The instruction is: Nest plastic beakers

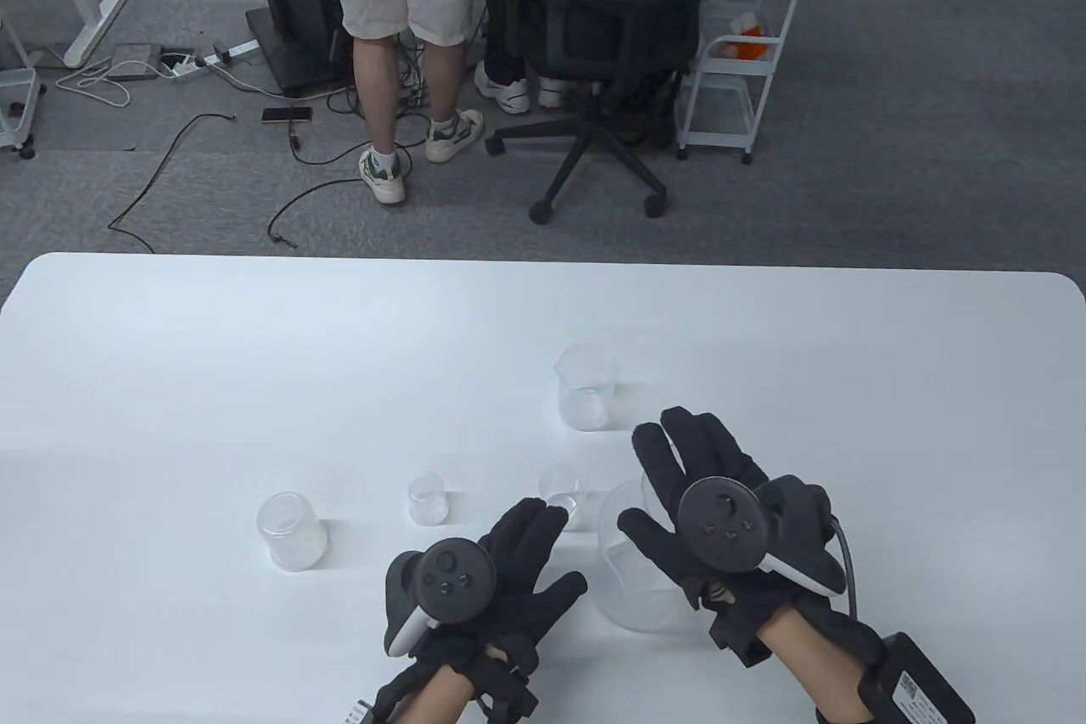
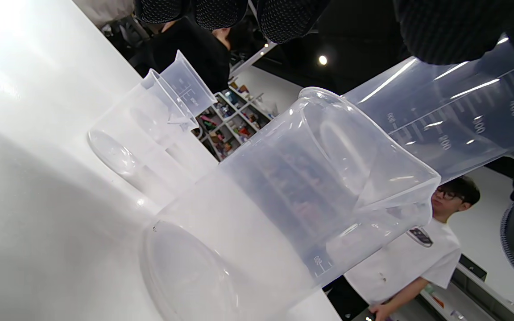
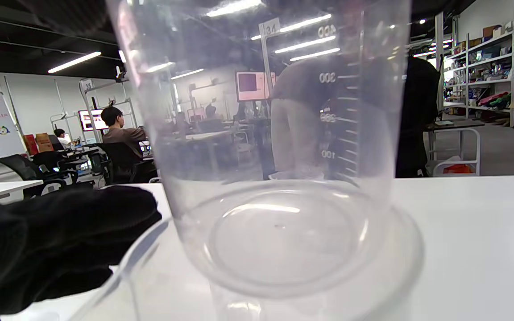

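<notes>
Several clear plastic beakers stand on the white table. My right hand grips a 400 ml beaker from above and holds its base in the mouth of the largest beaker. In the left wrist view the held beaker tilts over the largest beaker. My left hand lies open and empty just left of the largest beaker, and its glove shows beside the rim. I cannot tell if it touches.
A medium beaker stands further back. Two small beakers and another medium one stand to the left. Beyond the table's far edge are an office chair and a standing person.
</notes>
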Action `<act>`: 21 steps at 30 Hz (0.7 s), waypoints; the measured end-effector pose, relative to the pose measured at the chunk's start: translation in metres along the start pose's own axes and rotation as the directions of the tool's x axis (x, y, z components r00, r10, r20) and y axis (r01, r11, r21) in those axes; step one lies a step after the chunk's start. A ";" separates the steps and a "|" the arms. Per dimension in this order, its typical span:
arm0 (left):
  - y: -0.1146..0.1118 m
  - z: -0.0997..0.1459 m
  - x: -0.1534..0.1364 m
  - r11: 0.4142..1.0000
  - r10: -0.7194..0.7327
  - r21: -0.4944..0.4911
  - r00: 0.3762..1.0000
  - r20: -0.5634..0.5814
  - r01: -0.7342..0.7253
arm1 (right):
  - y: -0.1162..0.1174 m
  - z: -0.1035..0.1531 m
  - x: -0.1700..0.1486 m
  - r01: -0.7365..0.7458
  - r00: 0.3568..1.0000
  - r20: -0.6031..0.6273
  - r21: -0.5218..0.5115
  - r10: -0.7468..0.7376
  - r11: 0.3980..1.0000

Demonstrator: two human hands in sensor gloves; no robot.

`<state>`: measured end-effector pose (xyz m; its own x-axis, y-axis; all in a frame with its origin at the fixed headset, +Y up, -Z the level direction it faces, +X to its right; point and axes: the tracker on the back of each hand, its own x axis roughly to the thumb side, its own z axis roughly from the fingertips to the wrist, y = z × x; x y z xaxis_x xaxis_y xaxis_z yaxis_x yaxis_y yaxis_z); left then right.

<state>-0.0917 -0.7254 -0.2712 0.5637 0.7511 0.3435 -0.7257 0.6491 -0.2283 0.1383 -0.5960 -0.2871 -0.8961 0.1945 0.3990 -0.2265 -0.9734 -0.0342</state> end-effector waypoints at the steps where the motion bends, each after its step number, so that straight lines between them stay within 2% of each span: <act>1: 0.000 0.000 0.000 1.000 0.000 0.000 1.000 0.000 0.000 | 0.003 -0.001 0.000 -0.002 1.000 -0.001 0.008 0.002 1.000; 10: 0.000 0.000 0.000 1.000 0.000 -0.004 1.000 -0.001 0.000 | 0.044 -0.007 -0.005 -0.040 0.999 -0.009 0.066 0.041 0.997; 21: 0.000 0.000 -0.001 1.000 -0.001 -0.002 1.000 -0.006 0.001 | 0.062 -0.004 -0.006 -0.016 1.000 -0.003 0.087 0.017 0.996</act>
<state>-0.0924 -0.7260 -0.2717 0.5667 0.7511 0.3387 -0.7242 0.6501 -0.2299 0.1284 -0.6570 -0.2956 -0.9008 0.1785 0.3959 -0.1776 -0.9833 0.0393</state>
